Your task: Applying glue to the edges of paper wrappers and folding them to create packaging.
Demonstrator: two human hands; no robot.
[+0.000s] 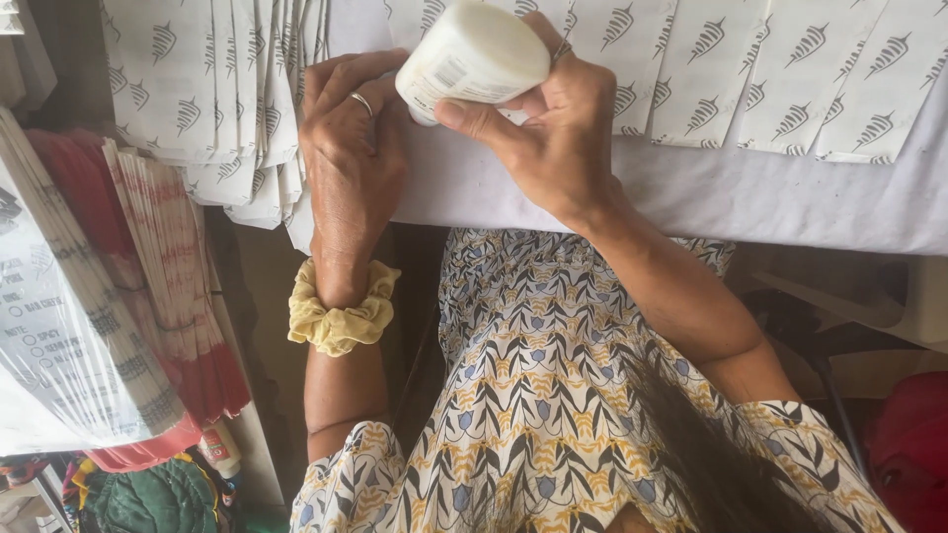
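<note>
My right hand grips a white plastic bottle, tipped so its end points down at the table edge. My left hand, with a ring and a yellow scrunchie on the wrist, rests flat on white paper bags printed with a dark leaf mark, its fingers next to the bottle's lower end. More of these bags lie overlapping in a row across the white-covered table.
On the left hang bundles of white and red paper bags and a plastic-wrapped stack. A small bottle and green cloth lie below. A red object sits at the lower right.
</note>
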